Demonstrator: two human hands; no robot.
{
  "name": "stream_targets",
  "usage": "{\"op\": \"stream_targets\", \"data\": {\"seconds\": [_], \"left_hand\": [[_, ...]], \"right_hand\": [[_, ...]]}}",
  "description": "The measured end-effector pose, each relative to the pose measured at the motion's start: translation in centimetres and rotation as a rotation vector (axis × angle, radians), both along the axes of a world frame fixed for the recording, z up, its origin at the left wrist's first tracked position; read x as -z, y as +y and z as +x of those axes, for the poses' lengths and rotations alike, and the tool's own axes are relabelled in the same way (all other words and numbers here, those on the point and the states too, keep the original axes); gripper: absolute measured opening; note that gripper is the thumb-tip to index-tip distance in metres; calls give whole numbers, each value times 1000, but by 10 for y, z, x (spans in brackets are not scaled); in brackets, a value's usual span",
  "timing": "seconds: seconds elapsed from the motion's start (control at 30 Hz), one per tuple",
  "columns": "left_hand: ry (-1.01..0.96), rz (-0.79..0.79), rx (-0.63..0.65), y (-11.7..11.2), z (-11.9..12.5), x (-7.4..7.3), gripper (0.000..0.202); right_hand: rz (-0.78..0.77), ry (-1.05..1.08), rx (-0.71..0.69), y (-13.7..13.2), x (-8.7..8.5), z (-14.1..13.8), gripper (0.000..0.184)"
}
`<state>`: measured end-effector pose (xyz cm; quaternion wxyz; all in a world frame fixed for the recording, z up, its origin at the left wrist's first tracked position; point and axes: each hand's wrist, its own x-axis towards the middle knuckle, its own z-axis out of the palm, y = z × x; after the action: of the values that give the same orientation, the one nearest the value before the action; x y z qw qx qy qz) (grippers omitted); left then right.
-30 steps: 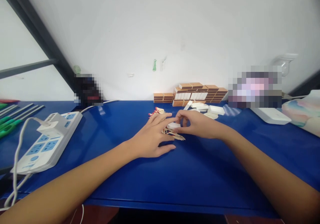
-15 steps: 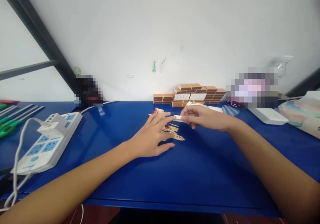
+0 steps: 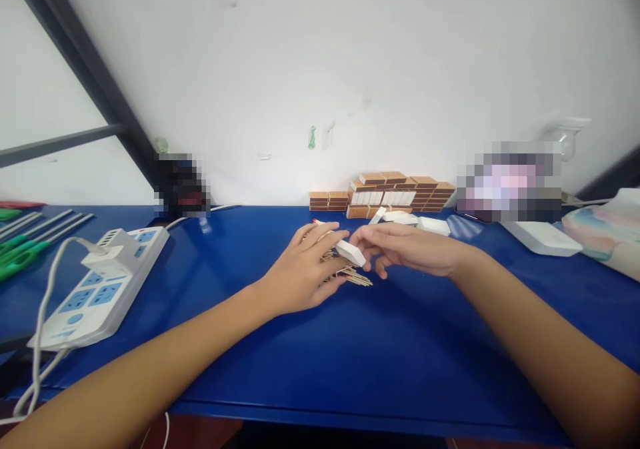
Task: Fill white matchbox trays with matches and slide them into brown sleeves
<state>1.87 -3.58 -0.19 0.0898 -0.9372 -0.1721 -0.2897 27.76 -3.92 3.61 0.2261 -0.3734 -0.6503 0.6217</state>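
Observation:
A small white matchbox tray (image 3: 351,253) is tilted between my two hands. My right hand (image 3: 407,245) has its thumb and fingertips at the right end of it, fingers curled. My left hand (image 3: 297,272) lies over a pile of red-tipped matchsticks (image 3: 360,278), fingers spread, with fingertips touching or very near the tray's left end. The hand hides much of the pile. Behind my right hand lie several white pieces like matchbox trays (image 3: 434,226), partly covered by it.
Stacked brown matchboxes (image 3: 390,195) stand against the wall. A white power strip (image 3: 105,295) with a plug and cables lies left, beside green-handled tools (image 3: 23,255). To the right are a white box (image 3: 543,237) and a pastel-coloured package (image 3: 607,232). The blue table (image 3: 350,355) has a front edge.
The white tray has turned and come lower and nearer, showing a broader face. My right hand has shifted slightly left and down with it. My left hand stays over the matchsticks.

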Motion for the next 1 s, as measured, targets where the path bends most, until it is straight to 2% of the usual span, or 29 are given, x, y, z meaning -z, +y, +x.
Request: {"op": "stream_targets", "data": {"seconds": [0.13, 0.23, 0.37, 0.5, 0.63, 0.87, 1.0], "left_hand": [[18, 14, -33, 1, -1, 1, 32], [27, 24, -45, 2, -1, 0, 36], [48, 40, -54, 2, -1, -2, 27], [37, 59, -50, 2, -2, -5, 22], [19, 66, -46, 1, -1, -6, 21], [10, 63, -27, 3, -1, -6, 19], [5, 44, -25, 2, -1, -6, 17]], "right_hand": [[192, -138, 22, -4, -9, -4, 49], [428, -266, 87, -10, -12, -14, 44], [755, -372, 225, -17, -7, -27, 32], [1055, -427, 188, -22, -6, -32, 24], [1187, -490, 150, -25, -8, -33, 26], [1267, -519, 158, -23, -1, -34, 18], [1429, -586, 203, -23, 1, -34, 15]]}}
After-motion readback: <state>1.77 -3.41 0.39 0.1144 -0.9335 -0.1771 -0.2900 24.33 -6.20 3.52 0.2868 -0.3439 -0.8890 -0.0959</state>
